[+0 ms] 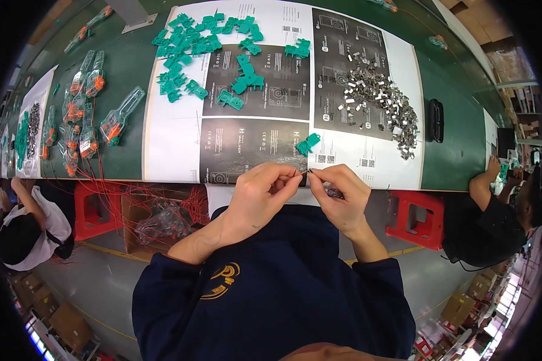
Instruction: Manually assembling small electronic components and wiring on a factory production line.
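Note:
At the near edge of the table, my hands meet fingertip to fingertip. My left hand (pixel 264 194) is closed in a pinch on the end of a thin red wire (pixel 303 172). Opposite it, my right hand (pixel 347 195) pinches a tiny dark piece (pixel 310 171) where the wire ends; its exact kind is too small to make out. Something greyish and shiny (pixel 335 193) shows under the curled fingers of the right hand. Just beyond the fingertips lies a single green plastic part (pixel 308 144) on the printed sheets.
Green plastic parts (pixel 190 45) lie heaped at the back left, small metal pieces (pixel 382 99) at the right. A black case (pixel 435 120) lies farther right. Clear green handles with orange ends (pixel 119 117) trail red wires at left. Red stools (pixel 415 219) and other workers flank me.

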`<state>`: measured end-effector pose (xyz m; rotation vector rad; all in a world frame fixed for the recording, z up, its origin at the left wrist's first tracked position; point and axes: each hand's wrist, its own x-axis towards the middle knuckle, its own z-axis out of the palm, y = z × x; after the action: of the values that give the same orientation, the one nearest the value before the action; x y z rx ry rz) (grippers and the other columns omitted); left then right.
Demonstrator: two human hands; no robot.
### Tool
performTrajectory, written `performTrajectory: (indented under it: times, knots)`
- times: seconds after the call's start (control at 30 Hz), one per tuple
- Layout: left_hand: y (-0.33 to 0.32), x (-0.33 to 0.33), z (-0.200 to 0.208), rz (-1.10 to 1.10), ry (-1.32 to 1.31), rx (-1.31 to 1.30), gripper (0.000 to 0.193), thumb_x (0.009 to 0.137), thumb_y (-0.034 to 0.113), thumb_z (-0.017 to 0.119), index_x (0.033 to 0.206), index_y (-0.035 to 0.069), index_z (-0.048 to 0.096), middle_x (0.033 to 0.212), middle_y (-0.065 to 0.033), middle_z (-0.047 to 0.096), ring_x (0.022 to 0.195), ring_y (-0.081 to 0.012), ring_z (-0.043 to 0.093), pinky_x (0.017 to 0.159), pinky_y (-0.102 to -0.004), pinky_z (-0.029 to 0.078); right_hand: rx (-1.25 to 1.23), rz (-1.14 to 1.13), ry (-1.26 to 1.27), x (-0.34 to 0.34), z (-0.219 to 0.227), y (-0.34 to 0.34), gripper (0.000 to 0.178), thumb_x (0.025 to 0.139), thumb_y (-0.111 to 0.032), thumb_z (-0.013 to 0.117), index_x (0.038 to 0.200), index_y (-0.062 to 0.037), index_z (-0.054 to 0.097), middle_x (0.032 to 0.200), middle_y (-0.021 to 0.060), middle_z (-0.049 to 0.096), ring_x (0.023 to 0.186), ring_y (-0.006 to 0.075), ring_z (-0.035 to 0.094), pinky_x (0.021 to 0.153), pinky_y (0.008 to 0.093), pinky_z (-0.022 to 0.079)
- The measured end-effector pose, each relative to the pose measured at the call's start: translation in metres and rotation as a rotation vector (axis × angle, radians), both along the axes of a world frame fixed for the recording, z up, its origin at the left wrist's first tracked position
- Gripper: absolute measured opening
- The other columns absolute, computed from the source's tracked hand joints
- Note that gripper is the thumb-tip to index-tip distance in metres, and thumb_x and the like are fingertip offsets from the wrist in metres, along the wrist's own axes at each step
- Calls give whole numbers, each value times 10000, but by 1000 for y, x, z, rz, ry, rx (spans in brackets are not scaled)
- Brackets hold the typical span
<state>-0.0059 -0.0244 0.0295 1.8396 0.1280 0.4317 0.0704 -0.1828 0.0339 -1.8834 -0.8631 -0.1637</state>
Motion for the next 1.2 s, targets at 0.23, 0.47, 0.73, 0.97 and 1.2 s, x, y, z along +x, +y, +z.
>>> performTrajectory:
  times: [0.23,0.47,0.73,0.97,1.2]
  knots:
    - [11,2,1,-47,-64,148,142,796,41,741,893,-10,650,712,-73,604,567,-153,565,518,-270,463,-1,82,37,1,2,2,152,749,63,746,879,0,699,764,45,640,535,49,493,460,192,368]
    - [34,13,16,-420,91,-66,139,789,27,730,920,29,684,694,-42,593,575,-100,532,524,-238,440,-83,350,243,17,19,-9,136,758,40,747,867,-19,692,774,40,619,538,45,464,462,197,352]
    - [27,17,11,-421,17,15,122,812,41,677,928,14,649,670,-52,504,600,-172,510,547,-300,441,-121,246,201,10,22,-12,133,769,29,730,874,-12,659,798,76,620,612,146,584,537,253,463]
    - [34,25,5,-504,172,-26,113,824,60,680,917,4,652,681,-58,528,616,-181,523,548,-297,434,-175,262,210,16,16,-11,105,778,40,719,855,-1,660,783,58,613,580,98,544,501,213,409]
    - [44,52,-9,-394,24,167,128,832,39,691,956,15,679,862,-63,609,728,-171,585,640,-271,478,-202,83,29,20,-7,3,113,794,45,686,888,8,634,820,75,601,597,165,600,531,253,468]
